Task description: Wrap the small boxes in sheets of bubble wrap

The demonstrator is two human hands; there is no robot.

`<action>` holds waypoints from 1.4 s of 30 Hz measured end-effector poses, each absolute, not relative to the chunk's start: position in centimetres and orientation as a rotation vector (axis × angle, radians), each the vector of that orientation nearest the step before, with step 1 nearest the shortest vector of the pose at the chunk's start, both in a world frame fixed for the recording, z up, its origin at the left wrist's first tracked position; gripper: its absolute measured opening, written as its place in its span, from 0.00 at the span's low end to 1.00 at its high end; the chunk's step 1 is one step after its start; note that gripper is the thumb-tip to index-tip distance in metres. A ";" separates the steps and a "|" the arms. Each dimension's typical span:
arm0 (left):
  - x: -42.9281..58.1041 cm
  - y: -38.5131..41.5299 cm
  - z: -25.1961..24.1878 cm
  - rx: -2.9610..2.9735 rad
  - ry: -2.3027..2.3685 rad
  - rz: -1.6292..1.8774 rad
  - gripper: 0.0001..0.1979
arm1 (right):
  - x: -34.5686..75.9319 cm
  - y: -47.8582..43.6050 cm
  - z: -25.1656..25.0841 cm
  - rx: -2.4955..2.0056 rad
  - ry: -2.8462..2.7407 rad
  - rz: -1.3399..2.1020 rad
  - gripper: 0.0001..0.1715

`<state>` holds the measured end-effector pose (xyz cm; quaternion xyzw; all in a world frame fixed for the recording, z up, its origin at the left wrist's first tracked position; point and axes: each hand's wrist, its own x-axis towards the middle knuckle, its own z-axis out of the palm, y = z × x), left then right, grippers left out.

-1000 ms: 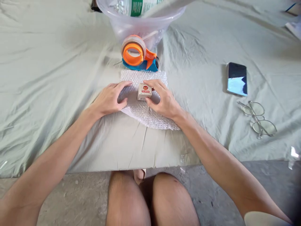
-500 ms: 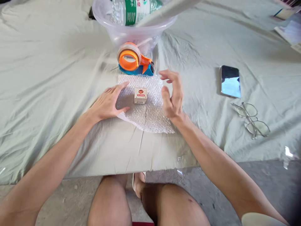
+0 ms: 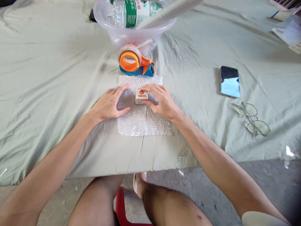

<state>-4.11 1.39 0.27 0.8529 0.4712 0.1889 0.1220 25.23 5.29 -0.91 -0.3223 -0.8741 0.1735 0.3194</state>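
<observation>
A sheet of bubble wrap (image 3: 143, 121) lies flat on the pale green cloth (image 3: 58, 78) in front of me. On its middle sits a small beige box with a red label (image 3: 141, 95). My left hand (image 3: 109, 103) rests flat on the sheet's left edge, fingers stretched out and slightly apart. My right hand (image 3: 160, 102) lies on the right side of the sheet, its fingers curled against the box's right side and top.
An orange and blue tape dispenser (image 3: 134, 61) stands just beyond the sheet. Behind it is a clear plastic bowl (image 3: 131, 28) holding a water bottle (image 3: 131, 11). A phone (image 3: 229, 81) and glasses (image 3: 254, 121) lie at the right. The table edge runs near my knees.
My right hand, lifted and open half a second ago, has come back down onto the box. The bubble wrap now lies squarer and flatter. My left hand has stayed put.
</observation>
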 end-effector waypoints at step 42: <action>-1.9 -0.1 -0.7 2.348 1.608 0.913 0.23 | 26.4 5.4 -0.2 -1.508 -1.866 0.202 0.15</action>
